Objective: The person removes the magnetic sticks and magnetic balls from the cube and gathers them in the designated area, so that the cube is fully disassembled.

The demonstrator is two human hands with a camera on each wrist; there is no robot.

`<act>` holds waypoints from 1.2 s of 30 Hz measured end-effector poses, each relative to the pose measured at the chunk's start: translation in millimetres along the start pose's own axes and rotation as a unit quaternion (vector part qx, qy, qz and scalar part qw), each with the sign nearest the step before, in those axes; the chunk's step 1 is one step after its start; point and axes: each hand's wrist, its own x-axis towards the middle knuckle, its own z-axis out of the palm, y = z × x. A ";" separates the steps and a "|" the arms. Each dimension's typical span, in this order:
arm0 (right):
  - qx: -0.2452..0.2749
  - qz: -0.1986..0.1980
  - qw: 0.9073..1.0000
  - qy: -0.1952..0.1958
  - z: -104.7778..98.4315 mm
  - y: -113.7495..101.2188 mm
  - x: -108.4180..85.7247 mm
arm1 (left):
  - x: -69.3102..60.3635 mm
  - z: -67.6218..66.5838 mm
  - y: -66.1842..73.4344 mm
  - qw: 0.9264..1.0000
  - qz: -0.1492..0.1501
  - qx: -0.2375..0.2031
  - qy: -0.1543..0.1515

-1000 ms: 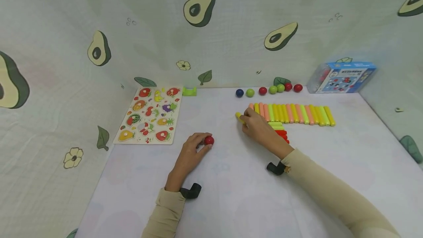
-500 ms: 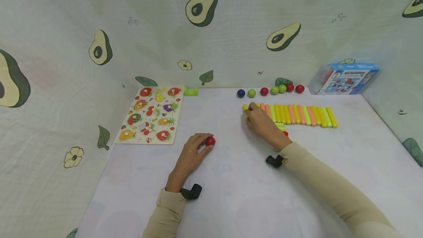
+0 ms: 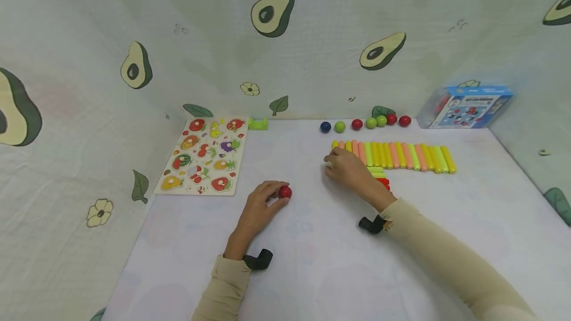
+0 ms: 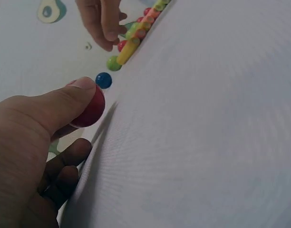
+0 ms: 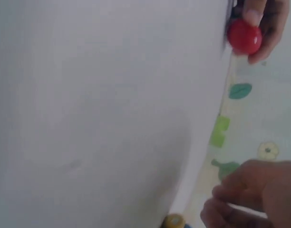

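In the head view my left hand (image 3: 258, 207) pinches a shiny red ball (image 3: 285, 191) between thumb and fingers, low over the white table. The left wrist view shows the same red ball (image 4: 92, 108) under the thumb. My right hand (image 3: 350, 170) hovers at the left end of a row of coloured sticks (image 3: 401, 155), fingers loosely bent and holding nothing. A yellow stick (image 3: 335, 144) is the leftmost in that row, partly hidden by the hand. Lime sticks (image 3: 377, 169) and red sticks (image 3: 383, 182) lie in front of the row, partly covered by the right hand.
Behind the sticks, blue, green and red balls (image 3: 357, 124) form a line. A blue box (image 3: 466, 108) stands at the back right. A fruit picture board (image 3: 202, 157) lies at the left, with a lime-green piece (image 3: 257, 124) beside it.
My right hand has set the yellow stick at the left end of the row, let go, and drawn back slightly toward me. My left hand stays in place with the red ball.
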 end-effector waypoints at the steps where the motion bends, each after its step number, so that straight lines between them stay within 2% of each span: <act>1: 0.015 -0.016 1.000 -0.001 1.0 -3.9 -2.2 | -0.6 -0.3 0.1 1.000 -0.001 -0.004 0.005; 4: 0.094 -0.055 0.994 -0.018 5.1 -17.0 -9.8 | -1.9 -1.4 2.0 1.000 -0.006 -0.014 0.026; 9: 0.219 -0.107 0.968 -0.058 17.0 -36.5 -19.6 | -4.2 -2.1 8.1 0.998 -0.011 -0.030 0.056; 13: 0.282 -0.096 0.951 -0.083 23.9 -48.2 -22.6 | -5.5 -0.8 12.9 0.997 0.009 -0.053 0.055; 17: 0.314 -0.068 0.944 -0.079 27.0 -53.0 -21.5 | -5.7 -0.6 16.4 0.996 0.030 -0.056 0.057; 19: 0.309 -0.056 0.947 -0.070 27.3 -52.1 -20.1 | -4.8 -0.4 17.0 0.996 0.035 -0.054 0.055; 21: 0.285 -0.053 0.955 -0.055 26.2 -49.7 -18.0 | -3.1 0.4 16.8 0.997 0.037 -0.053 0.047; 25: 0.167 -0.058 0.984 -0.017 20.9 -42.1 -10.3 | 0.3 3.6 15.0 0.998 0.027 -0.049 0.028; 27: 0.106 -0.053 0.993 -0.011 17.8 -38.0 -5.1 | 1.3 5.8 13.1 0.999 0.021 -0.044 0.023; 29: 0.068 -0.040 0.997 -0.018 16.0 -34.2 1.6 | 1.8 7.3 11.8 0.999 0.014 -0.042 0.019; 31: 0.053 -0.032 0.998 -0.034 14.9 -30.8 9.2 | 1.6 8.2 11.0 0.999 0.009 -0.044 0.019; 36: 0.020 -0.040 0.998 -0.055 14.2 -18.8 33.7 | 0.8 8.9 11.5 0.998 0.010 -0.058 0.025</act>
